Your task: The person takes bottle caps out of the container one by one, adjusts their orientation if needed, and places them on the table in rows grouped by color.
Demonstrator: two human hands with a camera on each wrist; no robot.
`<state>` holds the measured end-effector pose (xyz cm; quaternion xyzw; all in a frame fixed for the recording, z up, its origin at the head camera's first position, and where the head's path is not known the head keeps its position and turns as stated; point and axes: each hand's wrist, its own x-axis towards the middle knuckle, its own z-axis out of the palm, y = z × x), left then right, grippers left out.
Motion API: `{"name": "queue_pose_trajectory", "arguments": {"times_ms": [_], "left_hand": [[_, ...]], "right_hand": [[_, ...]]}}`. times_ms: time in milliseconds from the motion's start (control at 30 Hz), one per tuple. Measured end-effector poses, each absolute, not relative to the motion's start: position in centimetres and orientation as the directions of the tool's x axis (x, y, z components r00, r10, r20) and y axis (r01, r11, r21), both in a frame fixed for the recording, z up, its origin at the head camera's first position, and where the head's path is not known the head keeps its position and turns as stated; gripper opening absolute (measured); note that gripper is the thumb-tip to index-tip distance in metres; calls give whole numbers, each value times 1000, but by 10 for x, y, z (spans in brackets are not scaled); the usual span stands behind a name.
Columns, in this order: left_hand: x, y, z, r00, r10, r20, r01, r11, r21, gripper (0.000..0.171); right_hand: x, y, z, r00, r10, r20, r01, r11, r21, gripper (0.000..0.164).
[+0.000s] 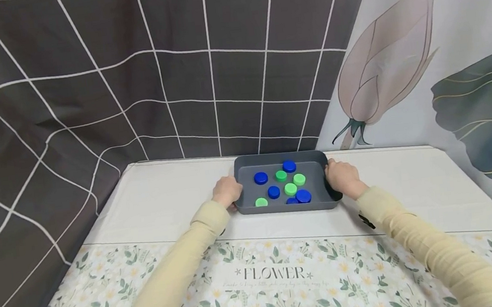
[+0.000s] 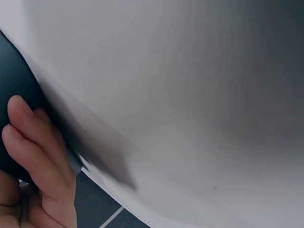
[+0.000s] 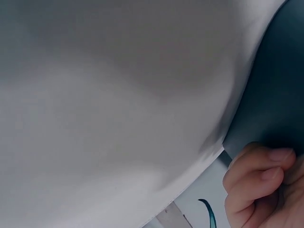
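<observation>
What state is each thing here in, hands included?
Dark grey rectangular tray: open side up, gripped at both ends; whether lifted, unclear.
Five round blue caps: loose inside the tray.
Four round green caps: also loose inside.
Left hand: grips tray's left end.
Right hand: grips right end.
White flower-printed tablecloth: spread out.
Dark white-gridded cloth: hanging, rippled.

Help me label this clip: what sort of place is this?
Probably a makeshift indoor tabletop work corner: a dark gridded cloth and a pale flower-printed cloth hang behind a floral tablecloth reading FLOWER.
</observation>
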<state>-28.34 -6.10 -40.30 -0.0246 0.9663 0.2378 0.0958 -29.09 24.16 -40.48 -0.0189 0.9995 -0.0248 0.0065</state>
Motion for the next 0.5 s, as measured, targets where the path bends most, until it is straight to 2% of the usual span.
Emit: {"name": "queue_pose_trajectory", "arguments": {"times_ms": [500], "left_hand": [[-270,-65,-405,-983,33,-178,-54,886,461,27]], "right_hand": [[-275,241,-408,-999,-39,13,-39,998,-44,35]]}}
